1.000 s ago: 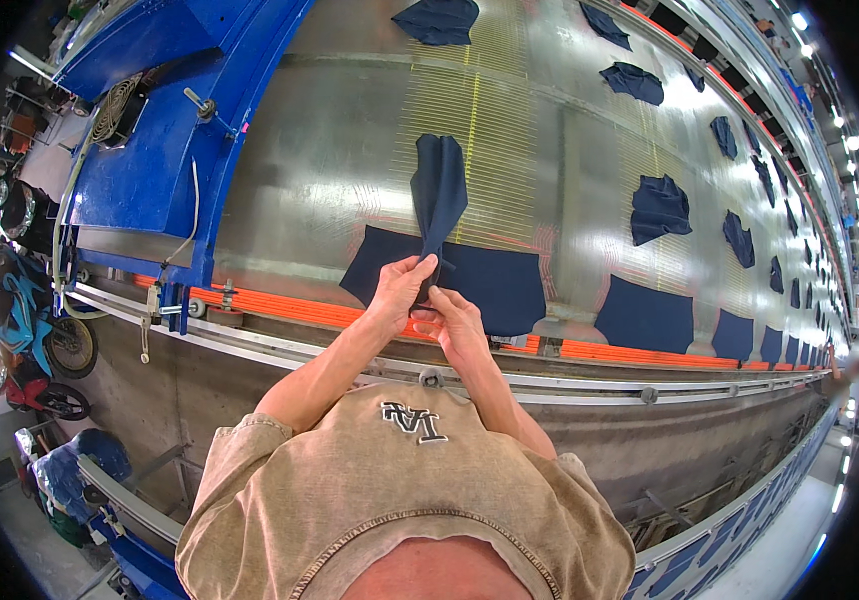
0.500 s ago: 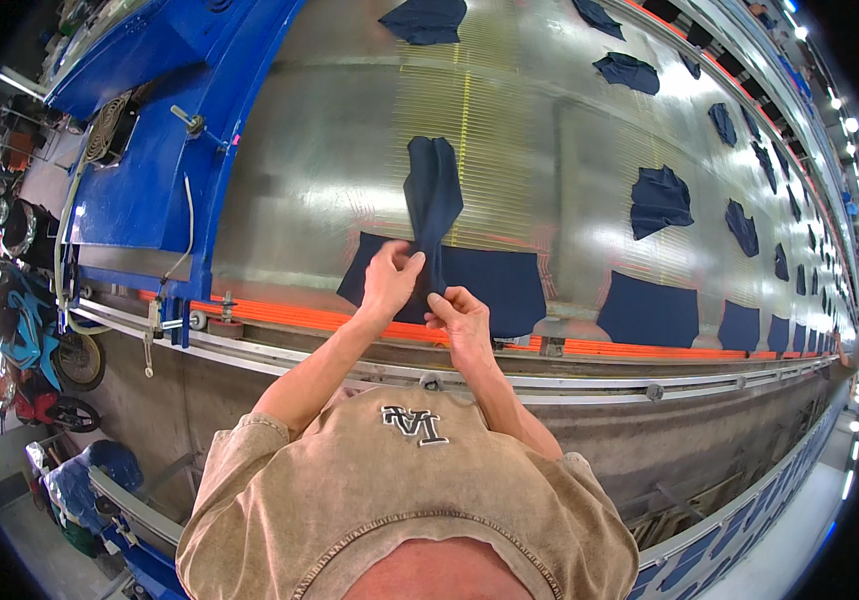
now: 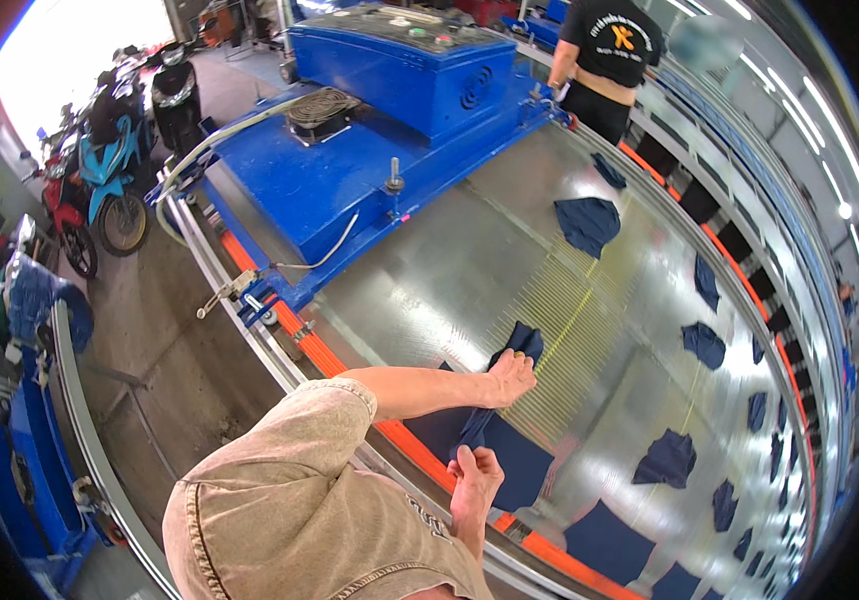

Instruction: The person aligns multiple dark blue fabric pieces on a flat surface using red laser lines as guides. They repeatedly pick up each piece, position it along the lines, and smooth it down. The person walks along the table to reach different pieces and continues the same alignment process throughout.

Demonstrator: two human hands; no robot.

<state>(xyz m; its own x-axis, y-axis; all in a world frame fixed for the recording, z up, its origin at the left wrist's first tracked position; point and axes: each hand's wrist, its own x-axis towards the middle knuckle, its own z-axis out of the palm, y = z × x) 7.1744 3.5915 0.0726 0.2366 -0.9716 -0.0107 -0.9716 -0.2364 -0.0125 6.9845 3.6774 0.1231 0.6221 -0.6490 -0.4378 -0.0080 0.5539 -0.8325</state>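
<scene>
A bunched strip of navy fabric (image 3: 519, 343) lies lengthwise away from me, on top of a flat navy fabric panel (image 3: 525, 468) on the metal table. My left hand (image 3: 513, 379) is closed around the strip toward its far end, with the arm stretched across. The fabric's near end is pinched between thumb and fingers of my right hand (image 3: 477, 482), just over the panel. Between the two hands the strip runs narrow and gathered. My left forearm hides part of the panel.
A large blue machine carriage (image 3: 270, 190) spans the metal table (image 3: 400, 310) ahead to the left. Orange rails (image 3: 325, 358) follow the near edge. More navy pieces (image 3: 666, 458) lie rightward. At the far side stands a person in a black shirt (image 3: 610, 40). Motorbikes (image 3: 115, 165) are parked left.
The view has swung left, bringing more of the blue machine and a person into sight. My left hand has slid farther up the strip, away from my right hand, which still pinches the near end.
</scene>
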